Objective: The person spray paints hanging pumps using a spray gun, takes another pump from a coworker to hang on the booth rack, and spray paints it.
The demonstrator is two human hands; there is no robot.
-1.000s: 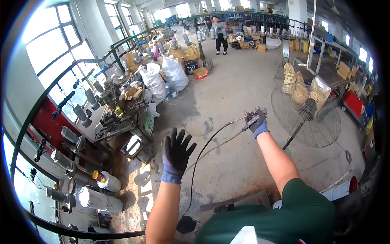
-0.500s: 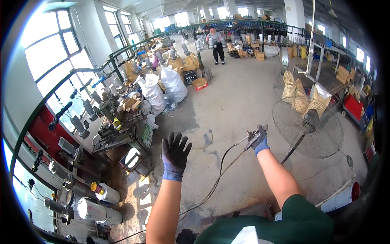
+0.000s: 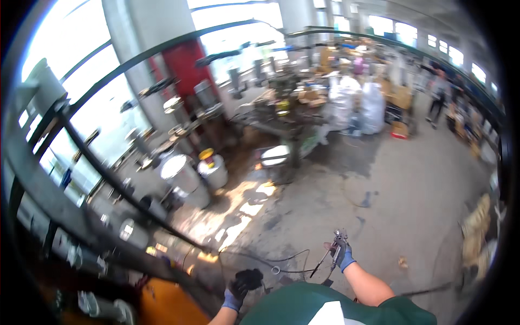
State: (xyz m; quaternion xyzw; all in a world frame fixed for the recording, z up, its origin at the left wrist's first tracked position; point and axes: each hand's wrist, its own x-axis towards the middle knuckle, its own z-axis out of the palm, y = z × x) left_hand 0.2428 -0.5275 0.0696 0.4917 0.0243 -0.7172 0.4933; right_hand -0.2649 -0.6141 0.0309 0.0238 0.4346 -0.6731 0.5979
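My right hand [image 3: 343, 257], in a dark work glove with a blue cuff, is closed around a metal spray gun [image 3: 339, 238] in front of my body. Thin hoses [image 3: 320, 265] hang from the gun and trail left over the floor. Low on the left, my left hand [image 3: 234, 294] wears a matching glove. Against its fingers is a black, soft-looking lump [image 3: 249, 278]; blur hides whether the fingers grip it.
Left stand white buckets [image 3: 181, 172] and a green rail frame [image 3: 103, 168] with grey metal parts hanging from it. Ahead are a cluttered workbench [image 3: 287, 127] and white sacks [image 3: 372, 108]. A person [image 3: 437, 95] stands far right; brown sacks [image 3: 476, 233] are nearer.
My view has swung left, bringing the buckets and rail closer. My left hand has dropped from raised with spread fingers to low beside the black lump. My right hand still holds the spray gun.
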